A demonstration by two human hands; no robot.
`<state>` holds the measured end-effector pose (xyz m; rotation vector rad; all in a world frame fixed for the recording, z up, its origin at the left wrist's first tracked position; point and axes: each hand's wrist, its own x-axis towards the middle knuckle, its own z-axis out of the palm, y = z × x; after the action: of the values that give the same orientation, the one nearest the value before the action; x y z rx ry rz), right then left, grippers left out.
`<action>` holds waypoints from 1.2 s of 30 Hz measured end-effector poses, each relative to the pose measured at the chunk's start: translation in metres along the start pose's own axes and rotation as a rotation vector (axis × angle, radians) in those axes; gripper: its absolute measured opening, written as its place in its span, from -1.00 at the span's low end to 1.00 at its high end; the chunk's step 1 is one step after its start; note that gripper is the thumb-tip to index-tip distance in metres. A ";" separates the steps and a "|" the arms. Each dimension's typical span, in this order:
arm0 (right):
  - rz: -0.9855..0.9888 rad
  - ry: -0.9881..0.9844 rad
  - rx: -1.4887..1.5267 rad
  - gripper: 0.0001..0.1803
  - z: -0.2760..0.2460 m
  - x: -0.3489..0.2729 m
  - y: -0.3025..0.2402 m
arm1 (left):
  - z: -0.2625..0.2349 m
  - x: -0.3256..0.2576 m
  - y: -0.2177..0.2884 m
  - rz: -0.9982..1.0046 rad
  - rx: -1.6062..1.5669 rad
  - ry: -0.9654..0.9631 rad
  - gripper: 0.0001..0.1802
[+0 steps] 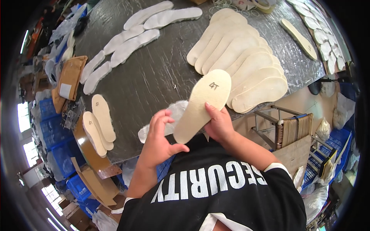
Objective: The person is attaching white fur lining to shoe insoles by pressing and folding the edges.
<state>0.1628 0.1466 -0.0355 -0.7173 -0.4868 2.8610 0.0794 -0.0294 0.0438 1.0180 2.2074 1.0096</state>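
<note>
While the right hand point(220, 125) is pinching the edge of a cream insole point(204, 102), thumb on top and fingers tucked beneath, the left hand point(158, 133) is hovering just beside its narrow heel, thumb and fingers spread wide and holding nothing. The insole is tilting up above the near edge of the desk point(169, 73), its broad end pointing away from the person and showing a dark mark. Beneath it, a white pad point(178, 110) is lying on the desk, partly hidden by the insole and the left hand.

To the left of the left hand, marked insoles point(103, 117) are lying together, partly overlapping. Beyond that hand, white pieces point(133, 50) are stretching away in pairs. Beyond the right hand, a large fan of cream insoles point(237, 57) is spreading out, while a lone marked insole point(298, 38) is lying farther right.

As for progress, the small marked group is seemingly forming a set-aside lot, though nothing is showing whether those are finished. Only one insole is being handled; the fan and the white pieces are lying apart, so most of the work is apparently remaining.
</note>
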 end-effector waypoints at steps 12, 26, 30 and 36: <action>0.065 -0.012 -0.622 -0.39 -0.031 0.005 0.023 | -0.035 -0.055 -0.035 -0.213 0.192 0.099 -0.24; 0.390 0.091 -0.630 -0.54 -0.038 0.017 0.020 | -0.031 -0.044 -0.075 -0.220 0.215 -0.142 -0.08; 0.377 0.086 -0.645 -0.55 -0.037 0.017 0.021 | -0.030 -0.041 -0.077 -0.235 0.223 -0.154 -0.11; 0.372 0.099 -0.642 -0.55 -0.036 0.016 0.022 | -0.030 -0.039 -0.078 -0.242 0.239 -0.182 -0.11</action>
<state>0.1647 0.1393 -0.0795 -1.1381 -1.4256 2.9670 0.0489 -0.1074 0.0056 0.8752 2.2668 0.5349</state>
